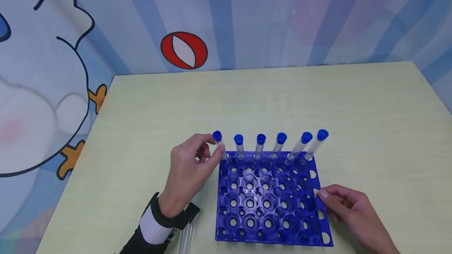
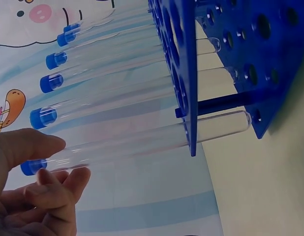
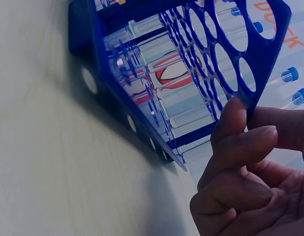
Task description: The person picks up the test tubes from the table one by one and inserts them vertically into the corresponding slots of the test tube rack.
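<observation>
A blue test tube rack stands on the table, its top plate full of round holes. My left hand is at the rack's far left corner, pinching a clear test tube near its blue cap between thumb and fingers. That tube passes through the top plate, and its rounded end shows below it in the left wrist view. Several other blue-capped tubes stand along the far row, the rightmost ones leaning right. My right hand grips the rack's right edge with thumb and fingertips.
Clear tubular pieces lie on the table left of the rack, partly hidden under my left wrist. The pale wooden table ends at a back wall printed with cartoon figures and blue stripes.
</observation>
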`<state>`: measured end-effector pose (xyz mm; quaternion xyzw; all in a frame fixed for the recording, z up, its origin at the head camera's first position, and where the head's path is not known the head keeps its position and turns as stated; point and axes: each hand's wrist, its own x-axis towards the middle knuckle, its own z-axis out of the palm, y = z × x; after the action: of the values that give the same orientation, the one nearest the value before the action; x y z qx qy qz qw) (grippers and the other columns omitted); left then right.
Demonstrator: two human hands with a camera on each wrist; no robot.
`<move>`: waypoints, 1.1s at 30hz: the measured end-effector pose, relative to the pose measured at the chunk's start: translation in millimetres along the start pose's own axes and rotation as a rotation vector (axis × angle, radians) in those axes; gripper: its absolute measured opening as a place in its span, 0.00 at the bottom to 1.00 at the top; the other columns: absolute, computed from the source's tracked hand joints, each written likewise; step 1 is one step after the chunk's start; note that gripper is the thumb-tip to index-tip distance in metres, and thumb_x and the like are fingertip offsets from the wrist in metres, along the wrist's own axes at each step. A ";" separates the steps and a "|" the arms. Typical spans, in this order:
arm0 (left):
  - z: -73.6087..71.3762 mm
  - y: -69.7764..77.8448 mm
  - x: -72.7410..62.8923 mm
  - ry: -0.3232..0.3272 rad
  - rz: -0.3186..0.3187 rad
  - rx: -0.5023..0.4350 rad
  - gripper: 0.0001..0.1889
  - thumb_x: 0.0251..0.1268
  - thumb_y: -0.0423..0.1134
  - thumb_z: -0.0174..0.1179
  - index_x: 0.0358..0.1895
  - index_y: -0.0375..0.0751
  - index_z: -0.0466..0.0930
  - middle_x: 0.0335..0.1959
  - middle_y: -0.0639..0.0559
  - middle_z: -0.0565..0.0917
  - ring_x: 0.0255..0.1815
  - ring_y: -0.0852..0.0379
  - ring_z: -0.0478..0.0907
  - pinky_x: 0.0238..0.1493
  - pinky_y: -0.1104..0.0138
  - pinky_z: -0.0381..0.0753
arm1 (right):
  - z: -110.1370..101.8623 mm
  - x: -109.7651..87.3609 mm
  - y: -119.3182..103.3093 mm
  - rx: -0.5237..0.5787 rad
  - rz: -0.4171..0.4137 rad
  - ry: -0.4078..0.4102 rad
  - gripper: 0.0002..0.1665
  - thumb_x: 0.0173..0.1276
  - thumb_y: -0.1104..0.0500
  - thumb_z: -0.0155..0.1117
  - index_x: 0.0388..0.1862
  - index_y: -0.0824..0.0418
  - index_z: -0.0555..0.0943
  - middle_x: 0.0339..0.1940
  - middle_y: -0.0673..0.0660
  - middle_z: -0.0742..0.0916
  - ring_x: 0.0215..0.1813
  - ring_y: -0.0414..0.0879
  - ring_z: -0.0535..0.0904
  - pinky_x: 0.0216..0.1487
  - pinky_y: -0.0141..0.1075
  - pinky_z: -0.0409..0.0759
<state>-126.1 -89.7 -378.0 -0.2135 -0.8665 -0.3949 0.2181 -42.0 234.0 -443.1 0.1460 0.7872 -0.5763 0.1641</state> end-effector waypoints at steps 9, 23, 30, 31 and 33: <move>2.6 0.0 -0.3 -0.024 0.001 -0.004 0.09 0.51 0.34 0.66 0.36 0.38 0.79 0.19 0.55 0.73 0.18 0.65 0.66 0.17 0.75 0.66 | -0.8 0.0 1.7 0.006 -0.037 -0.007 0.26 0.67 0.43 0.53 0.45 0.66 0.77 0.25 0.53 0.77 0.28 0.48 0.73 0.28 0.35 0.71; 1.4 -1.3 -2.9 -0.053 -0.039 0.000 0.10 0.52 0.36 0.66 0.37 0.39 0.80 0.21 0.54 0.76 0.17 0.64 0.68 0.17 0.76 0.68 | -0.9 0.5 1.2 -0.001 -0.019 0.000 0.27 0.66 0.42 0.53 0.46 0.66 0.77 0.25 0.53 0.77 0.29 0.48 0.73 0.29 0.35 0.71; 0.9 -2.0 -4.4 -0.074 -0.057 0.010 0.12 0.51 0.38 0.67 0.39 0.38 0.80 0.22 0.53 0.77 0.17 0.64 0.68 0.17 0.76 0.69 | -0.5 1.0 1.1 -0.013 0.000 0.012 0.28 0.66 0.41 0.53 0.47 0.66 0.77 0.26 0.54 0.77 0.29 0.47 0.73 0.29 0.35 0.71; 0.6 -1.8 -4.9 -0.079 -0.065 0.013 0.13 0.51 0.38 0.67 0.40 0.38 0.80 0.23 0.53 0.77 0.17 0.64 0.68 0.17 0.75 0.69 | -0.3 0.8 1.3 -0.015 -0.003 0.013 0.28 0.66 0.42 0.53 0.46 0.66 0.77 0.26 0.54 0.78 0.28 0.47 0.73 0.29 0.35 0.71; 0.2 -1.4 -6.1 -0.092 -0.082 0.022 0.15 0.50 0.40 0.68 0.41 0.38 0.80 0.24 0.53 0.78 0.18 0.65 0.68 0.18 0.75 0.69 | -0.1 0.5 1.8 -0.023 -0.006 0.019 0.28 0.66 0.42 0.53 0.46 0.66 0.77 0.25 0.54 0.78 0.28 0.47 0.73 0.29 0.35 0.71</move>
<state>-121.9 -91.6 -382.3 -0.1934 -0.8879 -0.3836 0.1643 -41.7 234.7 -444.9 0.1470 0.7956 -0.5664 0.1565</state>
